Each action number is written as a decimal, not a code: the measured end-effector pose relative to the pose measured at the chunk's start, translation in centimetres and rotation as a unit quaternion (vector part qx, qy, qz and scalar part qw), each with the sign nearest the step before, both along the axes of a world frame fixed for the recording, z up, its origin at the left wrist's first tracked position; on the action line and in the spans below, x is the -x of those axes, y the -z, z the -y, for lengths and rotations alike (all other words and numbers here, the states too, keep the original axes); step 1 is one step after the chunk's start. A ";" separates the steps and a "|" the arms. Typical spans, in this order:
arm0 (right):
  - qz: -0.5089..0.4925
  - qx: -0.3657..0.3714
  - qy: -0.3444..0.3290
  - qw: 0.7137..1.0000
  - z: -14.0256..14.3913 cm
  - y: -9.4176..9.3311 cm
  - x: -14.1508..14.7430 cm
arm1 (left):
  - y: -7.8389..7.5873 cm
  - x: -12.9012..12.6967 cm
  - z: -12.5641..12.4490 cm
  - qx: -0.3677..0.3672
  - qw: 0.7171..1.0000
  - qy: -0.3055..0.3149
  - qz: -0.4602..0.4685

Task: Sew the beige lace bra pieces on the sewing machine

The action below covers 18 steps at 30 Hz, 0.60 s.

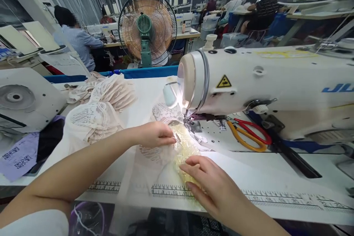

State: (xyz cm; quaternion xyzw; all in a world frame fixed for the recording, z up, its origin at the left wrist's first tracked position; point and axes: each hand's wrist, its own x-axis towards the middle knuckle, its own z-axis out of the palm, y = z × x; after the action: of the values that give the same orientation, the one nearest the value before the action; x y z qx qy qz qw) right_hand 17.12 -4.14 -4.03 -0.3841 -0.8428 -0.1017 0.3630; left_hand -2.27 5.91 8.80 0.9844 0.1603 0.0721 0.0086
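Note:
Pale lace fabric (151, 155) lies on the sewing table and runs up under the needle area of a white sewing machine (238, 81). My left hand (155, 134) is closed, with thumb and fingertips pinched on the lace fabric's edge. Beside that edge stretches a yellowish, shiny, crinkled strip (184, 147). My right hand (212, 184) rests at the strip's lower part, thumb and fingers apart and curved over it. The machine's lamp lights the cloth around the needle, and the fingertips' undersides are hidden.
A stack of lace cups (94, 118) sits on the left. Red and orange-handled scissors (249, 134) lie under the machine arm. Ruler markings (276, 197) run along the front edge. A large fan (146, 25) stands behind the table; other people sit at machines beyond.

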 end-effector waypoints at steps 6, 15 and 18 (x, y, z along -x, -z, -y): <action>-0.052 0.099 -0.035 0.993 -0.1 -0.5 3.1 | 0.1 -1.7 -0.2 0.120 0.976 -0.036 0.179; -0.197 0.057 0.132 0.970 -1.2 -2.7 2.0 | 2.9 -3.8 -0.9 -0.154 0.960 -0.204 0.111; -0.171 0.100 0.161 0.967 -1.6 -2.0 0.9 | 3.5 -4.1 -0.4 -0.174 0.963 -0.193 0.076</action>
State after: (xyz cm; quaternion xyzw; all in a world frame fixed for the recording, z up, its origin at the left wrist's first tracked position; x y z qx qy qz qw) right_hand 16.24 -2.57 -2.00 -0.5606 -0.7015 -0.0070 0.4400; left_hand 1.82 6.27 5.32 0.9128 0.3310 0.1739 -0.1644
